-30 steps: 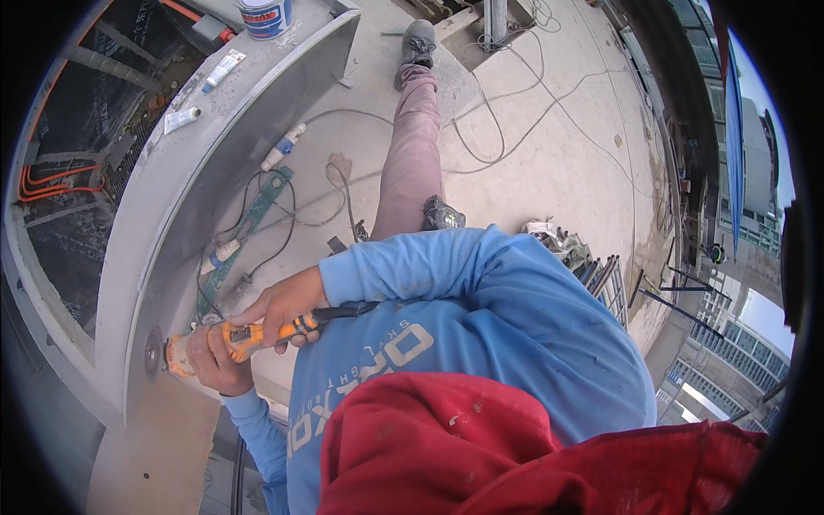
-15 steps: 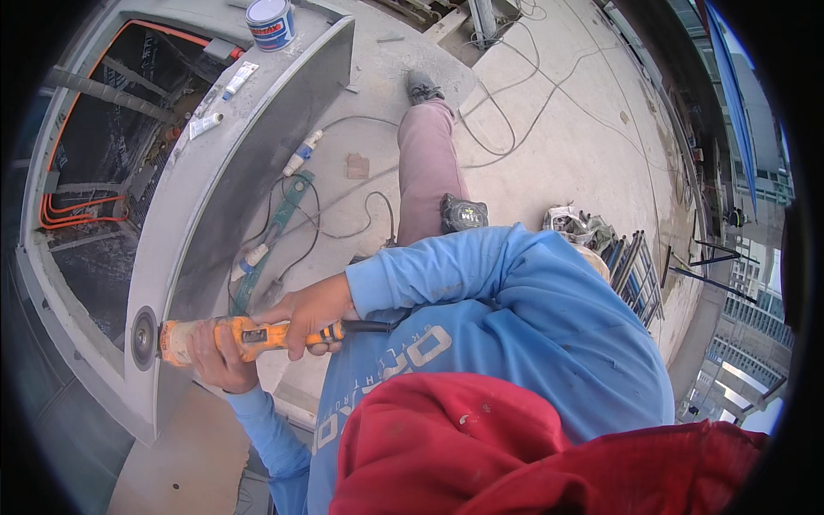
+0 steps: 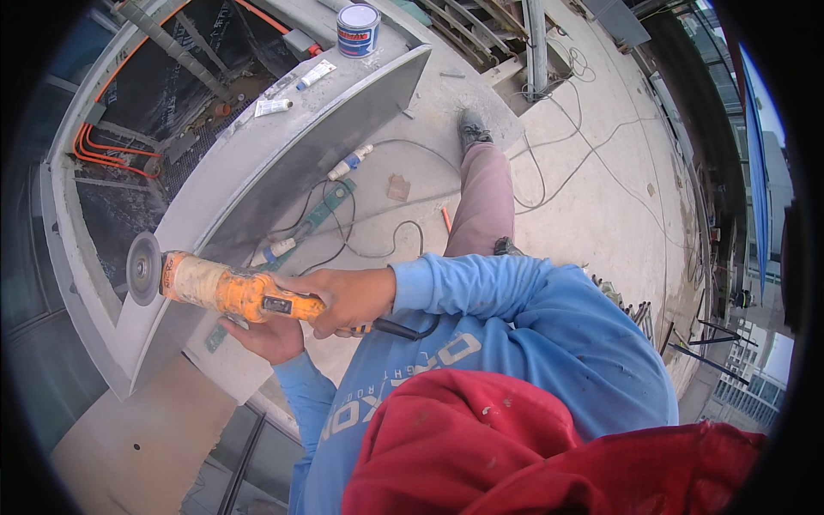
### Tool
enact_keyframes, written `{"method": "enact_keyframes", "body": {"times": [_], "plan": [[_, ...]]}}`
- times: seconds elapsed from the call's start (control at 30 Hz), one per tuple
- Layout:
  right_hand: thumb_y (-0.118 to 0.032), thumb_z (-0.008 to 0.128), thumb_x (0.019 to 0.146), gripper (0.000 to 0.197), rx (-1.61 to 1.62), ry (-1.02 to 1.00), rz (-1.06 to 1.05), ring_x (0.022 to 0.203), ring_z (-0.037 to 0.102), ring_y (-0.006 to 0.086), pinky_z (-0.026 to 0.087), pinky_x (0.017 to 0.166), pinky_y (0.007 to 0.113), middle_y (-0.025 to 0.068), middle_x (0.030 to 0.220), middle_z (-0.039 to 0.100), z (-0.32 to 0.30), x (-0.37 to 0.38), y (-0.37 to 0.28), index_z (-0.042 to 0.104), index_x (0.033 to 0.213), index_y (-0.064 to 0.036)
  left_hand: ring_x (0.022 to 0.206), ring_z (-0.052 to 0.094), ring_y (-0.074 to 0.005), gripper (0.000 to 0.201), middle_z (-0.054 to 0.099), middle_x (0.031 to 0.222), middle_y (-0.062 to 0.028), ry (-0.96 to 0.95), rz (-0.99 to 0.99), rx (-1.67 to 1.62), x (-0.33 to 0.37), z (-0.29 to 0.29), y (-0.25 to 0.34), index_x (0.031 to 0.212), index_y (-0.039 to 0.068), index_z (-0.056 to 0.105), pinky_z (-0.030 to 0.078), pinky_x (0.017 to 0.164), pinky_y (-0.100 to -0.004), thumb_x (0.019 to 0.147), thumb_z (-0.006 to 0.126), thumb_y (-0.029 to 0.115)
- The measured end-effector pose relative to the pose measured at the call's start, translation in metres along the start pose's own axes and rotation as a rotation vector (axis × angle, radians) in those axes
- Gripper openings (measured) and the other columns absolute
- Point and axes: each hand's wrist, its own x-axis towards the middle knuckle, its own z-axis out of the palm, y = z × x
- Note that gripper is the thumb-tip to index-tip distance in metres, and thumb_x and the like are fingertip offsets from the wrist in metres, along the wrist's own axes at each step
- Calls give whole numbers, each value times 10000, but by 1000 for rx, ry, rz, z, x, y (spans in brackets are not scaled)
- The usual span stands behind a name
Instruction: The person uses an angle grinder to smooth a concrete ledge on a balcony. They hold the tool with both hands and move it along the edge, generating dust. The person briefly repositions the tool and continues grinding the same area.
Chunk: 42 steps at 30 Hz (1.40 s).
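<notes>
My right hand (image 3: 356, 296) is closed round the rear body of an orange angle grinder (image 3: 227, 287), whose black cord trails back toward my chest. My left hand (image 3: 270, 337) lies under the grinder's body. One digit stretches out to the left; its other fingers are partly hidden behind the tool. The grinder's round grey disc (image 3: 142, 269) stands tilted at the left end of a curved grey panel (image 3: 210, 193). Whether disc and panel touch cannot be made out.
On the panel's ledge are a paint can (image 3: 358, 31) and two tubes (image 3: 316, 74). Below lie a green level-like bar (image 3: 322, 210), plug connectors (image 3: 350, 162) and loose cables (image 3: 412, 146). Behind the panel is a dark recess with orange conduit (image 3: 112, 154). A tan board (image 3: 142, 421) lies lower left.
The grinder has tilted, with its disc now raised off its earlier place against the panel. My left hand has come off its front and sits beneath. The whole view has shifted.
</notes>
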Motion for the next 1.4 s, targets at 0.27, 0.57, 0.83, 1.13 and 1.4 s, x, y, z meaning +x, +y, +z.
{"method": "enact_keyframes", "body": {"times": [0.27,0.57,0.83,1.13,1.4], "plan": [[-69,726,913,1005,162,55,-20,772,687,159,572,654,317,97,990,680,-21,12,43,197,1766,-128,1213,626,-280,768,597,1359,-114,6,-95,-158,44,-17,-24,1557,37,450,550,1063,-487,996,701,496],[-434,759,1040,837,-543,584,-268,1056,707,198,569,972,355,186,1260,743,-315,-101,-26,396,1692,-55,1161,603,-267,735,566,1313,-107,-74,98,-83,125,-3,-97,1526,60,419,566,1005,-484,955,729,402],[-300,789,854,986,-862,934,-75,1354,626,478,492,1151,448,361,1463,615,-688,22,-48,343,1670,27,1219,589,-303,626,527,1306,-151,-13,154,111,255,59,-24,1452,-4,404,532,1121,-495,999,720,291],[-172,694,870,951,-530,851,-90,1325,633,469,501,1131,479,318,1448,623,-689,19,-31,299,1735,-152,1195,655,-345,636,671,1241,-221,601,431,328,205,135,-117,1323,-89,584,537,1117,-521,1002,678,452],[-91,678,893,836,-627,908,-247,1302,666,348,497,1130,406,261,1458,649,-716,-5,-16,404,1681,-41,1168,632,-314,665,637,1291,-166,540,492,74,226,174,-256,1479,44,497,568,1016,-554,991,685,455]]}}
